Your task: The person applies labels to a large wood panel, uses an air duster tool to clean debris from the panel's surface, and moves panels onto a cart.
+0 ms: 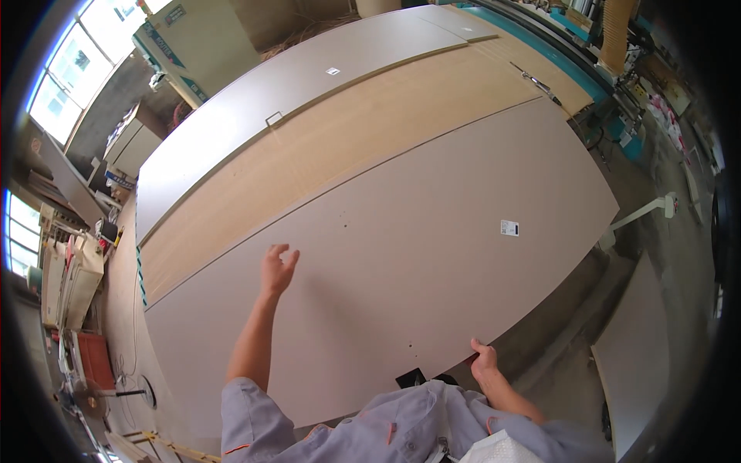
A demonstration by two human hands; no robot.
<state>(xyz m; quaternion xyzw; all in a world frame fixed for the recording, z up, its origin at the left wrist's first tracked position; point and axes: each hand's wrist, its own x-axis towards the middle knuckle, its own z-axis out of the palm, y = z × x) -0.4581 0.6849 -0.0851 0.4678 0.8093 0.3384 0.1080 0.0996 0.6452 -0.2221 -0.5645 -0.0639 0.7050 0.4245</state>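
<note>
A large pale grey panel (pixel 432 185) lies flat before me, with a small white label (pixel 509 228) on its right part and small dark holes in its face. My left hand (pixel 279 268) is raised over the panel's left half, fingers loosely bent and apart, nothing in it. At the near edge, my right hand (pixel 484 360) grips the panel, thumb on top and the other fingers mostly hidden below. Close to my body, a small black piece (pixel 411 378) sits at the panel's near edge.
Beyond lies a bare tan board (pixel 247 193), then another grey panel (pixel 255 89). A thin metal tool (pixel 536 82) rests at the tan board's right. A pale panel (pixel 637 355) stands low at right; a white-topped stand (pixel 664 204) is nearby. A fan (pixel 144 391) is at left.
</note>
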